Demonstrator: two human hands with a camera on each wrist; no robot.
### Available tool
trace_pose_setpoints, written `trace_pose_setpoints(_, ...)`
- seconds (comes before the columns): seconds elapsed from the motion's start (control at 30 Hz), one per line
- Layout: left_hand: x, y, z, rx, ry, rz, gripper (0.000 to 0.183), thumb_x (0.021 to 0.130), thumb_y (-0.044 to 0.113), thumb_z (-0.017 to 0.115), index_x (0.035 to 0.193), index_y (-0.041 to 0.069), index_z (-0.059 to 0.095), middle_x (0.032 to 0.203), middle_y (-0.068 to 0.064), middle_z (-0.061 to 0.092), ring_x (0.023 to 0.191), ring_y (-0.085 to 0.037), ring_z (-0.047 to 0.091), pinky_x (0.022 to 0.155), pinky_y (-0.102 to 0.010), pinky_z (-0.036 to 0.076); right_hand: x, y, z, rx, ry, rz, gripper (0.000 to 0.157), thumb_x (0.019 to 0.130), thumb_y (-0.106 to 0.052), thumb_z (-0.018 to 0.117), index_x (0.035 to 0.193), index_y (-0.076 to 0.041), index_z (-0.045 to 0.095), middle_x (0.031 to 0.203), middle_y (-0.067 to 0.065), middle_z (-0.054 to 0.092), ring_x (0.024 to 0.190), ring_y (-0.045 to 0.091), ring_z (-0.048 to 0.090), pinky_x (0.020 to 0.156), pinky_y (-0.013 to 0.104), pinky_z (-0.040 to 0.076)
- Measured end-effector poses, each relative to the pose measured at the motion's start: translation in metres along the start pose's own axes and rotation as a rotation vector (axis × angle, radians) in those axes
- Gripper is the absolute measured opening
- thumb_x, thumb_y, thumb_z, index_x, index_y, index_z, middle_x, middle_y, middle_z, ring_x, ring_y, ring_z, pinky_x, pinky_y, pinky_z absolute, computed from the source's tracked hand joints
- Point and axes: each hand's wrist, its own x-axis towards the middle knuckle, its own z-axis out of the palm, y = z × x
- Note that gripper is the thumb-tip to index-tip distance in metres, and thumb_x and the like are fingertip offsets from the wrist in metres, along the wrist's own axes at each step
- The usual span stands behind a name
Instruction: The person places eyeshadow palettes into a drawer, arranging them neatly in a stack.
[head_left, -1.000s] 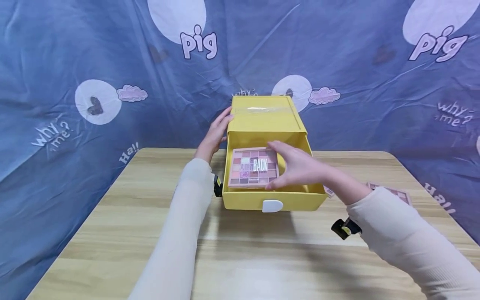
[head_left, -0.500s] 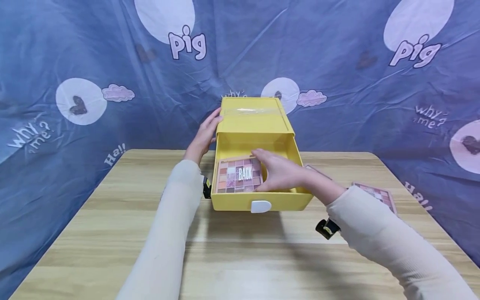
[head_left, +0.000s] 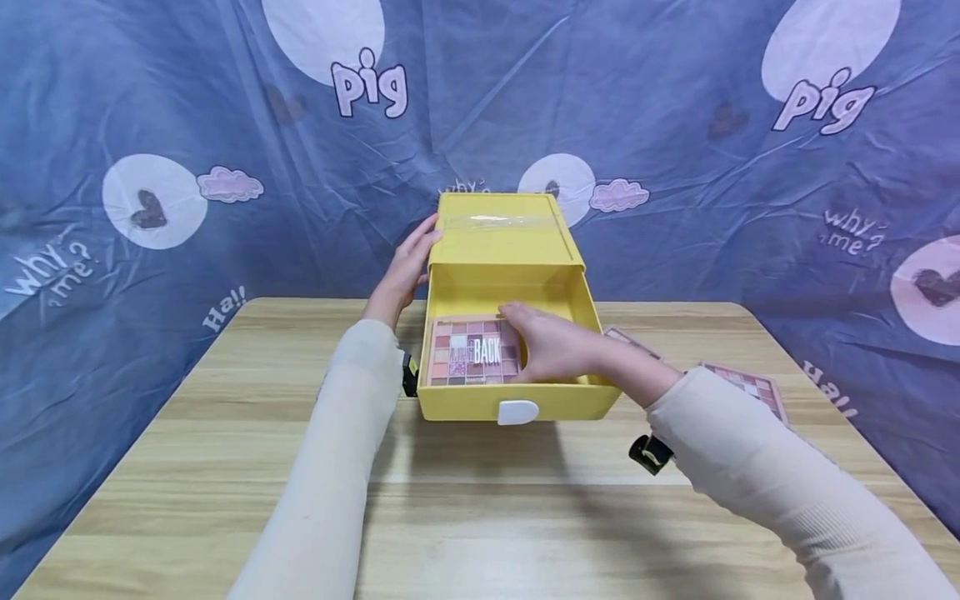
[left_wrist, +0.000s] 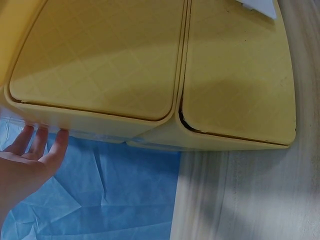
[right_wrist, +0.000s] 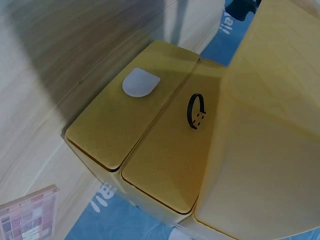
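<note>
A yellow drawer box [head_left: 506, 229] stands at the back of the table, its top drawer [head_left: 461, 402] pulled out toward me. Inside the drawer, on its left side, is an eyeshadow palette [head_left: 465, 354] with a clear lid lettered "BACK". My right hand [head_left: 558, 343] reaches over the drawer front and grips the palette by its right end, thumb and fingers at opposite edges. My left hand [head_left: 401, 271] rests its fingers against the box's left side; the left wrist view shows these fingertips [left_wrist: 61, 137] touching the yellow box. The right hand is outside the right wrist view.
Two more palettes lie on the wooden table [head_left: 225, 467] to the right: one [head_left: 750, 390] near the right sleeve, another [head_left: 630, 339] partly behind the arm. Lower drawer fronts show in the right wrist view, one with a white handle [right_wrist: 141, 82]. A blue printed cloth [head_left: 315, 225] hangs behind.
My right hand has lowered the palette farther down into the open drawer. My left hand stays against the box. The head view has shifted, moving the scene left in the picture.
</note>
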Motion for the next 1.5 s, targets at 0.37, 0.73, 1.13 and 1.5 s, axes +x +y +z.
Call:
trace_pose_setpoints(0.37,-0.002,0.001,-0.001,-0.015,-0.006,0.004,0.048,0.085,0.032,0.051,0.131,0.029,0.039,0.131,0.003,0.036,0.113,-0.014,0.036,0.086,-0.043,0.034,0.003,0.000,0.004,-0.076,-0.023,-0.034,0.096,0.060,-0.038,0.074,0.126,0.014,0.028,0.128,0.029,0.031,0.120,0.035,0.026,0.098,0.038,0.020)
trace_pose_setpoints(0.73,-0.002,-0.002,-0.004,-0.001,-0.016,0.016,0.048,0.085,0.033,0.051,0.131,0.029,0.039,0.132,0.003,0.035,0.114,-0.015,0.036,0.085,-0.044,0.034,0.002,-0.002,0.002,-0.056,-0.056,-0.022,0.099,0.063,-0.037,0.073,0.128,0.016,0.021,0.131,0.030,0.025,0.122,0.035,0.022,0.099,0.037,0.017)
trace_pose_setpoints(1.13,-0.001,-0.001,-0.002,0.010,-0.026,0.021,0.048,0.085,0.034,0.051,0.131,0.030,0.038,0.132,0.004,0.035,0.114,-0.016,0.036,0.085,-0.044,0.034,-0.007,-0.008,-0.015,0.009,0.009,0.012,0.103,0.063,-0.041,0.073,0.132,0.010,0.017,0.134,0.023,0.023,0.122,0.030,0.023,0.098,0.037,0.018)
trace_pose_setpoints(1.5,-0.002,-0.001,-0.002,-0.006,-0.021,0.018,0.047,0.085,0.033,0.050,0.131,0.029,0.039,0.130,0.002,0.038,0.111,-0.017,0.039,0.085,-0.044,0.034,-0.033,0.006,-0.056,0.209,0.276,0.024,0.095,0.065,-0.035,0.074,0.136,-0.004,0.020,0.138,0.009,0.023,0.123,0.022,0.023,0.098,0.036,0.018)
